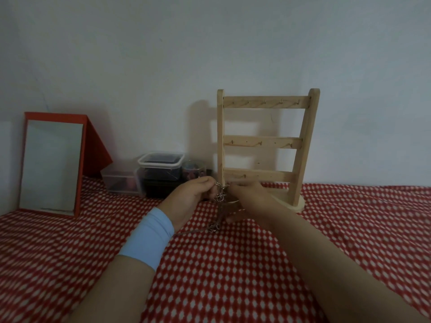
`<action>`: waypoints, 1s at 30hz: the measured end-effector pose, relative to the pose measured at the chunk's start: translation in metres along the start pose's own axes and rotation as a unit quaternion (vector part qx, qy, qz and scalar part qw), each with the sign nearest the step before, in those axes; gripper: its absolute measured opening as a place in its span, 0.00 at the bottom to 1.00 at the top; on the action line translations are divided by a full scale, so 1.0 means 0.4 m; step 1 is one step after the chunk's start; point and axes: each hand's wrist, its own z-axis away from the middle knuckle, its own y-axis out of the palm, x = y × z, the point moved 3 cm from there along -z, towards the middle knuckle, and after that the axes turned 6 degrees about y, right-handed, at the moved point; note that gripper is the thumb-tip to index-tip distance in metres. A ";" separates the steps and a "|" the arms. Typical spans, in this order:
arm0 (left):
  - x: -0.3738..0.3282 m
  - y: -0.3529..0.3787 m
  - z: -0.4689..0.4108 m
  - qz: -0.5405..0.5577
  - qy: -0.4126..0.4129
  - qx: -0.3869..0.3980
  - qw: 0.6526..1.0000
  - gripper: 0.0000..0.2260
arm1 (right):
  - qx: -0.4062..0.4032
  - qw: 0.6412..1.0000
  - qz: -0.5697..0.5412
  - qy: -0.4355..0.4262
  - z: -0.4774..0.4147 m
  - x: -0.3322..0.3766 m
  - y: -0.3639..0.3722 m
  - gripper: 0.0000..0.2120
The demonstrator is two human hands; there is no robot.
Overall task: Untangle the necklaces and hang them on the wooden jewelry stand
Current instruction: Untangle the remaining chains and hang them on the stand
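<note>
A tangle of silver chain necklaces (219, 197) hangs between my two hands, its lower end with small rings trailing onto the cloth. My left hand (189, 199), with a light blue wristband, pinches the tangle from the left. My right hand (247, 199) pinches it from the right, just in front of the stand's base. The wooden jewelry stand (265, 141) is upright behind my hands against the wall, with three cross bars carrying small hooks. No necklace hangs on any hook.
A red-framed mirror (51, 166) leans at the left. Clear plastic boxes (161, 169) and a small round container (194, 170) sit by the wall left of the stand. A red cloth with white dots (233, 276) covers the surface.
</note>
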 end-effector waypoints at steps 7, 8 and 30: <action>-0.027 -0.013 0.015 -0.212 -0.004 -0.045 0.976 0.14 | -0.012 0.997 0.060 -0.052 -0.004 0.001 -0.011 0.07; -0.036 -0.017 0.015 -0.262 0.001 -0.046 0.964 0.13 | -0.006 0.995 0.075 -0.059 -0.001 0.002 -0.007 0.07; -0.057 -0.046 0.018 -0.327 0.039 -0.028 0.944 0.14 | 0.090 0.979 0.163 -0.087 0.037 0.035 -0.001 0.03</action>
